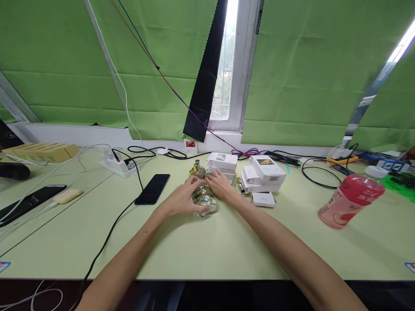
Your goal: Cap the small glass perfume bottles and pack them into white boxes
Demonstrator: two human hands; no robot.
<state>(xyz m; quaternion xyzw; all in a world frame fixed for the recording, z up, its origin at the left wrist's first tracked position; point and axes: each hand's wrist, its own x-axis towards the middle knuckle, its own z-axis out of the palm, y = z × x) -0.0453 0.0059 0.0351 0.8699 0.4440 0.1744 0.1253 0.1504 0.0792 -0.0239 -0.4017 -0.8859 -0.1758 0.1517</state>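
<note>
Several small clear glass perfume bottles [205, 203] with gold caps stand clustered on the pale green table [207, 246], near its middle. My left hand [184, 199] curls round the near bottles from the left, its thumb on the front one. My right hand [221, 185] rests on the cluster from the right, fingers bent over the bottles. One more gold-capped bottle [197, 169] stands just behind my hands. White boxes [222, 163] are stacked right behind the bottles.
More white boxes [264, 175] are piled to the right. A pink bottle [352, 201] stands at the right. A black phone [153, 188] and a black cable [110, 229] lie on the left, with a power strip [117, 166], another phone [30, 202] and cardboard boxes [40, 152].
</note>
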